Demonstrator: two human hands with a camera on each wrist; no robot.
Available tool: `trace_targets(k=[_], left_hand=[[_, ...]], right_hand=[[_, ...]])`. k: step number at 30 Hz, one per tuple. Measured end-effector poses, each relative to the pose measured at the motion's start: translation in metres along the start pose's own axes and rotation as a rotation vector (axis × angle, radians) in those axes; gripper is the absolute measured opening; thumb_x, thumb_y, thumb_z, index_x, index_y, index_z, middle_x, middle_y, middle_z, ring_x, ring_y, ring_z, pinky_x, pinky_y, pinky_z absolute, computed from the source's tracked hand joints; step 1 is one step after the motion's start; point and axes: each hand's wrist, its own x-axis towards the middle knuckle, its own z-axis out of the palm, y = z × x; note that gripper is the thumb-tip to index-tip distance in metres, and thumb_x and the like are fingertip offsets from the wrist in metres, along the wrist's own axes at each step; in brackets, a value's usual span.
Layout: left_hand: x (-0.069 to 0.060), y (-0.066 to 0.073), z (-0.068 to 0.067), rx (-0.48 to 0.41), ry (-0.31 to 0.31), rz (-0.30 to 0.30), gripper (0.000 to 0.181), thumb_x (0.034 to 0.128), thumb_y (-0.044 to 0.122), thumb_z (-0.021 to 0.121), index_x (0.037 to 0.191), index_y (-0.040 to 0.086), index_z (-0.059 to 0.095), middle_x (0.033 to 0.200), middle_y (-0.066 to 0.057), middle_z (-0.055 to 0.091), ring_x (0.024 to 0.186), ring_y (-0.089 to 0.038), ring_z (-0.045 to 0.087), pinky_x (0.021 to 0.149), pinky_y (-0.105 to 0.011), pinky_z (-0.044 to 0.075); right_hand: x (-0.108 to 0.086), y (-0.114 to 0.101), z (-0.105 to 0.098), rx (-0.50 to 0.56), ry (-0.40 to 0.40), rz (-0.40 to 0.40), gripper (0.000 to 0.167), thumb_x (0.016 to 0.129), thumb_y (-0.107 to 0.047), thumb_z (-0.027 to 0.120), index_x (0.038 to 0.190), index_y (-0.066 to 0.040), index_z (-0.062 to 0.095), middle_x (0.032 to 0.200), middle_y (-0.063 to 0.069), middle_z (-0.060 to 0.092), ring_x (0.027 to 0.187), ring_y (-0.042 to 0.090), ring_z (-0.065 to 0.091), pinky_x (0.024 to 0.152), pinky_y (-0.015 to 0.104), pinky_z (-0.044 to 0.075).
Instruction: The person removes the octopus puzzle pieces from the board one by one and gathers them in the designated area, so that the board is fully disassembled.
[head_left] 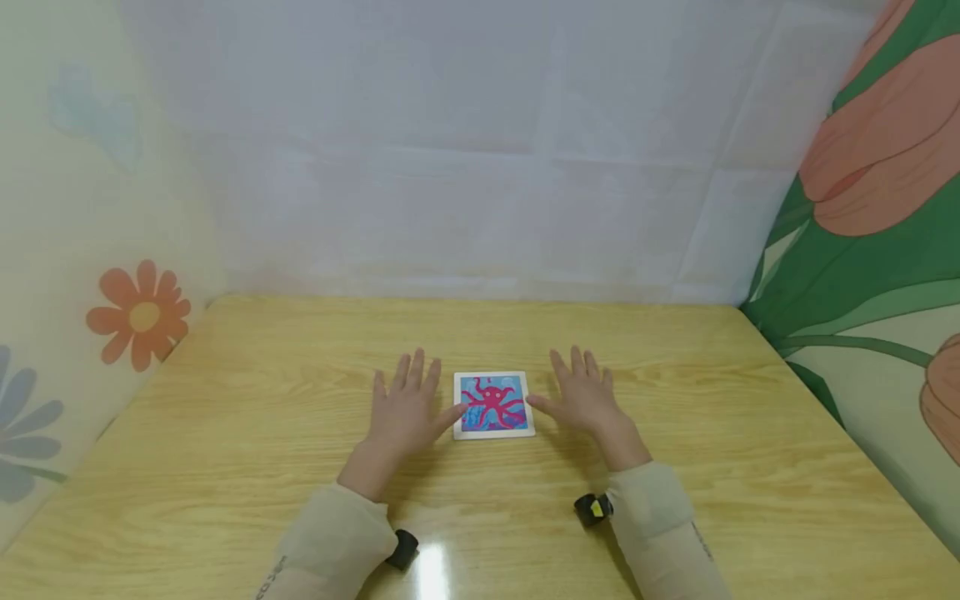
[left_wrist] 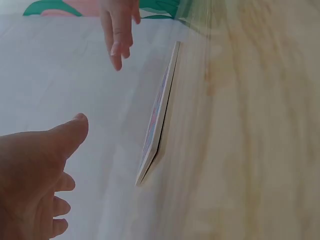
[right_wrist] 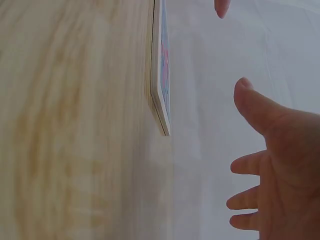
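A flat, white-bordered picture board (head_left: pixel 493 405) with a pink octopus on blue lies on the wooden table. To its left hovers my left hand (head_left: pixel 405 417), palm down, fingers spread, its thumb over the board's left edge in the head view. On the other side my right hand (head_left: pixel 588 402) is spread likewise, its thumb tip near the right edge. Both wrist views show a gap between the board (left_wrist: pixel 159 117) and each hand. The left hand (left_wrist: pixel 35 170) and the right hand (right_wrist: pixel 290 165) hold nothing. Seen edge-on, the board (right_wrist: pixel 161 70) looks thin, with a dark line along its side.
The wooden table (head_left: pixel 247 467) reaches back to a white cloth backdrop (head_left: pixel 465 208). Flower-patterned panels stand at the left (head_left: pixel 75 208) and right (head_left: pixel 870 275). A small black device (head_left: pixel 592 509) is on the right wrist and another (head_left: pixel 403 550) on the left.
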Motion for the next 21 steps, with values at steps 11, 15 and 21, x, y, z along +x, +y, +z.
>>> trace_targets(k=[11,15,21], left_hand=[[0.004,-0.002,0.011,-0.171,0.062,0.089,0.073,0.0826,0.047,0.049,0.134,0.001,0.026,0.138,-0.019,0.018,0.126,-0.033,0.013,0.094,-0.056,0.01],[0.005,-0.001,0.015,-0.25,0.068,0.108,0.072,0.0823,0.043,0.052,0.134,-0.001,0.027,0.138,-0.02,0.021,0.125,-0.033,0.015,0.094,-0.056,0.01],[0.007,0.001,0.021,-0.328,0.086,0.117,0.071,0.0808,0.041,0.056,0.132,-0.001,0.03,0.136,-0.019,0.024,0.124,-0.034,0.018,0.094,-0.056,0.01]], right_hand=[[0.01,-0.002,0.006,0.14,0.075,-0.138,0.072,0.082,-0.045,0.052,0.134,-0.002,0.027,0.136,0.021,0.023,0.123,0.034,0.02,0.096,0.048,0.018],[0.015,-0.001,0.011,0.261,0.083,-0.153,0.067,0.082,-0.038,0.056,0.132,0.0,0.031,0.134,0.019,0.029,0.122,0.032,0.026,0.097,0.043,0.021],[0.02,0.002,0.02,0.429,0.097,-0.141,0.06,0.081,-0.029,0.06,0.128,0.001,0.037,0.129,0.018,0.037,0.119,0.031,0.031,0.096,0.041,0.023]])
